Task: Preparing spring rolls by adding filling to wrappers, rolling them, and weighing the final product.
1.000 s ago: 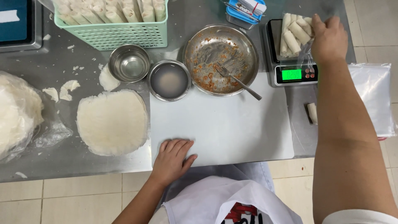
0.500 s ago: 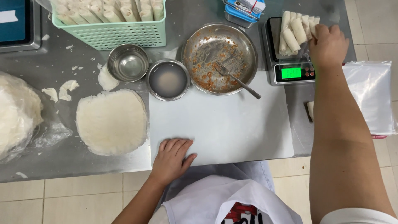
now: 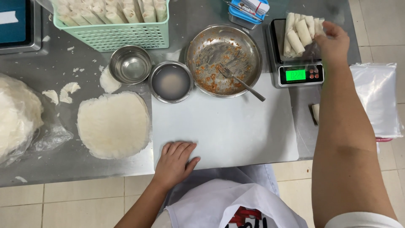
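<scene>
On top of the scale [image 3: 297, 63], back right, lie pale spring rolls [image 3: 297, 31] in clear wrap; right hand [image 3: 334, 42] curls loosely at their right edge, fingertips touching wrap (firm grip or not: can't tell). Left hand [image 3: 175, 162] lies flat, open, on the white board [image 3: 223, 126] near its front edge, holding nothing. Blue-lidded box [image 3: 244, 12] w/ a small packet sits at the back, just beside the scale; clear bag [image 3: 376, 99] lies right of the arm. Green basket [image 3: 116, 25] of rolls back left. Board centre is bare; wrapper stack [image 3: 113, 124] touches its left edge.
</scene>
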